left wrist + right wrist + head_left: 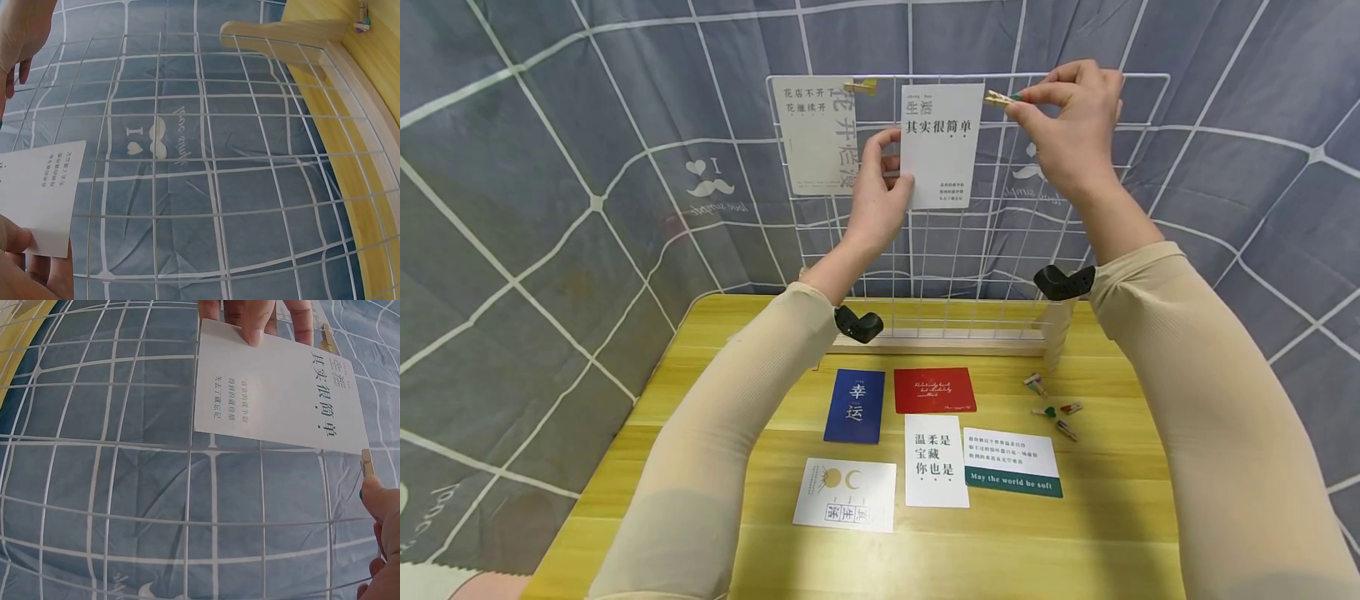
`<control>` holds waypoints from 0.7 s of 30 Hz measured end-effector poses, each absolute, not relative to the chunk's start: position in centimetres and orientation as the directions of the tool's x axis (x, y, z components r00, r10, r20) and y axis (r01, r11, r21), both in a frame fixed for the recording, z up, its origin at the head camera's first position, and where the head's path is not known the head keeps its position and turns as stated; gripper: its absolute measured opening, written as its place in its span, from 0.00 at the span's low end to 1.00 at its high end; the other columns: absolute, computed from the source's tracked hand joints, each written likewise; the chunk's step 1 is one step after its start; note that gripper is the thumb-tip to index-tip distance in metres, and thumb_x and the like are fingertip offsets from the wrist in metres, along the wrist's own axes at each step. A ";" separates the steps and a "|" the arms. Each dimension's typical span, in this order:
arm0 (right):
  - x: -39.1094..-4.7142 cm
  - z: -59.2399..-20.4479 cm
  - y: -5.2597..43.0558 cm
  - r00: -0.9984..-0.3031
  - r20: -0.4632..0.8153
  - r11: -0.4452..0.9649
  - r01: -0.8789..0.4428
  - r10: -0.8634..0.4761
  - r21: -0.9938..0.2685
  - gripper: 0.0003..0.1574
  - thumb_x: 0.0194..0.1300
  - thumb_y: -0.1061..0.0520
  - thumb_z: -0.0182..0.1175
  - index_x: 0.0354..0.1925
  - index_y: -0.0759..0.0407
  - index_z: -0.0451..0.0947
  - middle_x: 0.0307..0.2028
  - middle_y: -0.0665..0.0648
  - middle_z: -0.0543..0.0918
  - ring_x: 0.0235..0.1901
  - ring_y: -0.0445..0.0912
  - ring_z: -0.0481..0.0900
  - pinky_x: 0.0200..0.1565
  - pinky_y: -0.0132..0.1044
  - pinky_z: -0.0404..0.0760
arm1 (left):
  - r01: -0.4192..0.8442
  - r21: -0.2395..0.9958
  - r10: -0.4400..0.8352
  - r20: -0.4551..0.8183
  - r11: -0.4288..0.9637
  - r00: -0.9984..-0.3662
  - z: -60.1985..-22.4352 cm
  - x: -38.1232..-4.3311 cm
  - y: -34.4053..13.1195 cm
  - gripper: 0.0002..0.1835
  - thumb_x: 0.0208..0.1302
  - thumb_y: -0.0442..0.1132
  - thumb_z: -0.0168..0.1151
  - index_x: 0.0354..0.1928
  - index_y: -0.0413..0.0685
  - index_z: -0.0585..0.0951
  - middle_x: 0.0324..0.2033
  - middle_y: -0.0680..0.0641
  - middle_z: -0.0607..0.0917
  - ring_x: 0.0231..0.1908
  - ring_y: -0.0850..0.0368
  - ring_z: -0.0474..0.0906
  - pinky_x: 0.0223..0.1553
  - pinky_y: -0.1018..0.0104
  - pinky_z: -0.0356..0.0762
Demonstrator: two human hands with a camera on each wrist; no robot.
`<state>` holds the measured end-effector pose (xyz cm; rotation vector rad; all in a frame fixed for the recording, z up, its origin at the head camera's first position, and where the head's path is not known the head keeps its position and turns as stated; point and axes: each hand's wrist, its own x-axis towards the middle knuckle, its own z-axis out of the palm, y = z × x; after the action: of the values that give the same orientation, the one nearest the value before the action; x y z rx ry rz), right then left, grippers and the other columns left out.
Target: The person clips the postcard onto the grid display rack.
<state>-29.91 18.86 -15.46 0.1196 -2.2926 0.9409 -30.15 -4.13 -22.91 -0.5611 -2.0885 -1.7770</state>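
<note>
Left hand [880,196] pinches white card [940,162] by its left edge, in front of wire grid [940,77]; right hand [1077,125] pinches wooden clip [997,98] at card's upper right corner. Second card [812,146] hangs to the left.

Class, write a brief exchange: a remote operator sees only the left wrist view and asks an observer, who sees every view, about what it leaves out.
Operator: I see the left hand holding a white card by a wire grid. Is the right hand holding anything?

Observer: Yes, its fingers pinch a wooden clip near the card's top right corner.

Operator: Does anything else hang on the grid?

Observer: Yes, the head view shows a second printed card at its upper left.
</note>
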 end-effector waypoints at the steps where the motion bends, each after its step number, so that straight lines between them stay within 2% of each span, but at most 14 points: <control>1: -30.0 -15.5 18.9 -0.784 0.601 0.739 -0.312 0.154 -0.597 0.23 0.71 0.42 0.65 0.54 0.56 0.88 0.43 0.32 0.60 0.54 0.30 0.51 0.62 0.31 0.53 | 0.500 0.855 0.073 0.495 0.141 -0.866 -22.9 -30.2 -4.1 0.27 0.77 0.27 0.50 0.73 0.52 0.64 0.49 0.45 0.78 0.43 0.51 0.77 0.42 0.64 0.76; 21: -30.5 -15.3 18.5 -0.762 0.617 0.737 -0.298 0.199 -0.607 0.24 0.68 0.39 0.67 0.52 0.53 0.89 0.41 0.32 0.61 0.50 0.27 0.51 0.62 0.28 0.54 | 0.470 0.870 0.022 0.473 0.150 -0.881 -22.7 -30.7 -3.7 0.27 0.76 0.26 0.48 0.72 0.55 0.65 0.47 0.46 0.78 0.42 0.52 0.77 0.40 0.64 0.75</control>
<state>-30.47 18.47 -15.34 0.0743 -2.2496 0.9394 -30.67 -3.70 -22.70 -0.4730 -2.0852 -1.7833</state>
